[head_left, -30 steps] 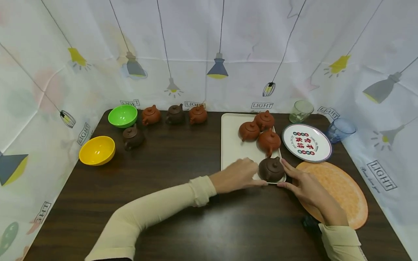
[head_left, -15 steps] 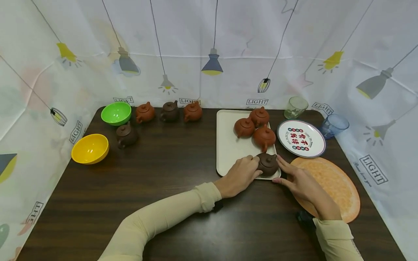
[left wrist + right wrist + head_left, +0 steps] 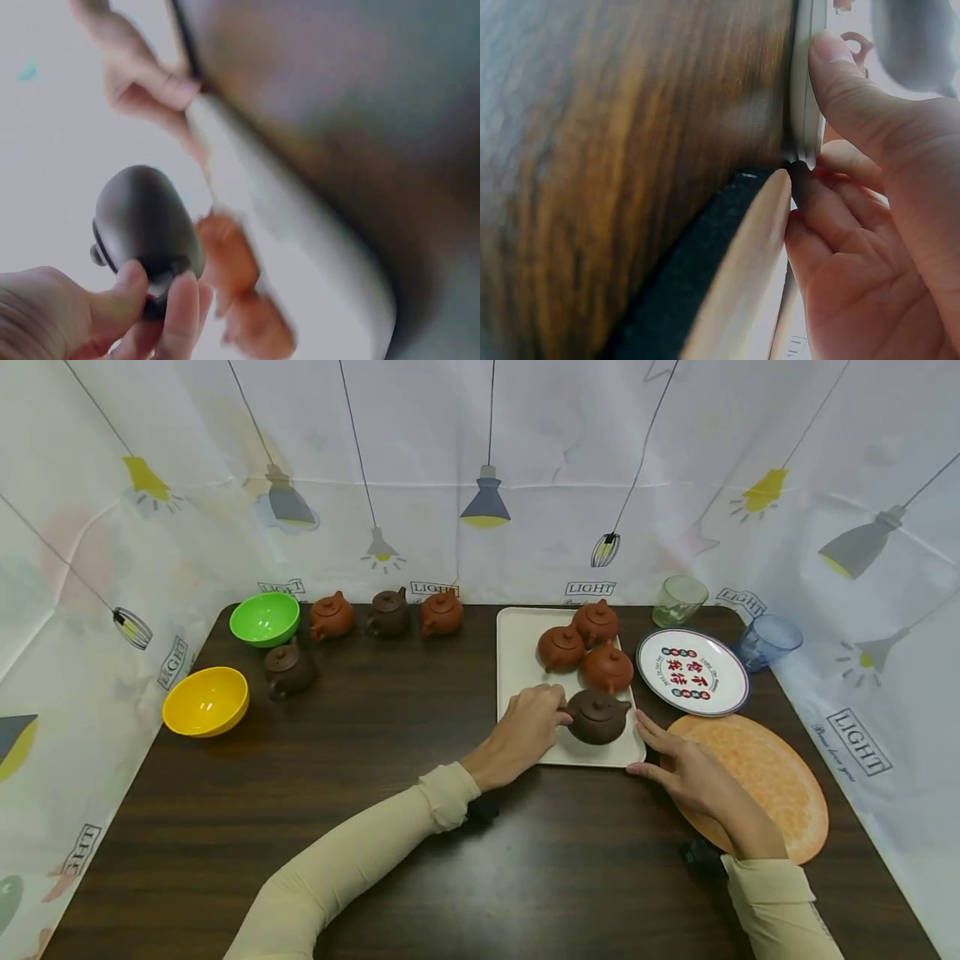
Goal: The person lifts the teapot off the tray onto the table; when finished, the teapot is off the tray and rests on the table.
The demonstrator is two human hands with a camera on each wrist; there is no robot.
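Observation:
In the head view my left hand (image 3: 525,731) pinches the handle of a dark brown teapot (image 3: 597,718) over the near part of a cream tray (image 3: 516,660). The left wrist view shows thumb and fingers on that handle, with the teapot's body (image 3: 142,217) raised off the tray. My right hand (image 3: 693,781) holds the tray's near right corner, its thumb (image 3: 836,56) against the edge. Three reddish-brown teapots, one of them nearest the dark one (image 3: 607,670), stand together on the tray's right side.
Right of the tray lie a white plate (image 3: 692,672) and an orange round mat (image 3: 757,777); a green glass (image 3: 678,602) and a blue glass (image 3: 768,642) stand behind. At the left are a green bowl (image 3: 265,619), a yellow bowl (image 3: 206,702) and several teapots (image 3: 332,615).
My left hand has taken the dark teapot by its handle and moved it up and leftward off the tray's near right corner. The right hand stays at that corner.

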